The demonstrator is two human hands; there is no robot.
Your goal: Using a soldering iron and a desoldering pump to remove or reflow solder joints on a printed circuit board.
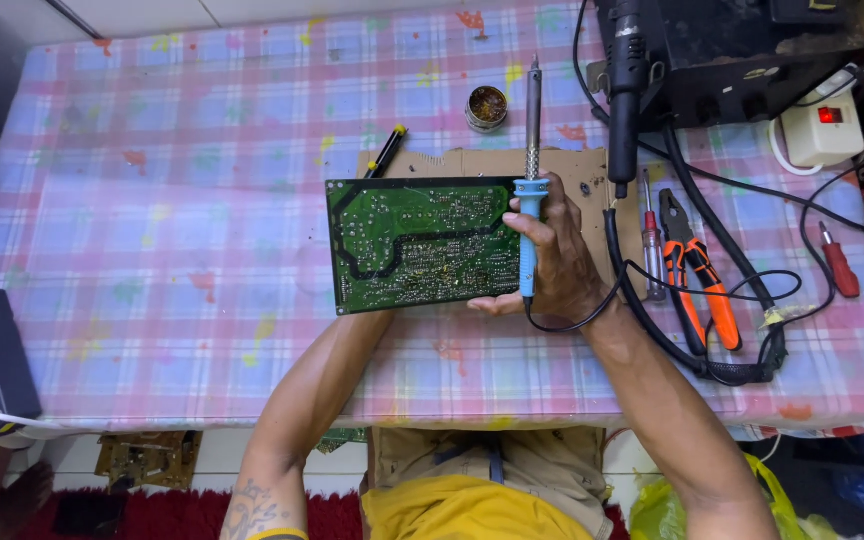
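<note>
My left forearm runs up under a green circuit board [417,243] and holds it from below, solder side up, above the table. The hand itself is hidden past the wrist [370,322]. My right hand [564,262] grips the blue handle of a soldering iron [530,215] at the board's right edge. The iron's metal tip points away from me, past the board's far edge, and its black cord loops down under my wrist.
A plaid cloth [172,230] covers the table. Brown cardboard [577,170] lies under the board. Beside it are a small round tin [487,107], a black-and-yellow screwdriver [388,150], orange pliers [697,285], two red screwdrivers [652,245] [838,266], a black hot-air handle [626,90] and tangled cables.
</note>
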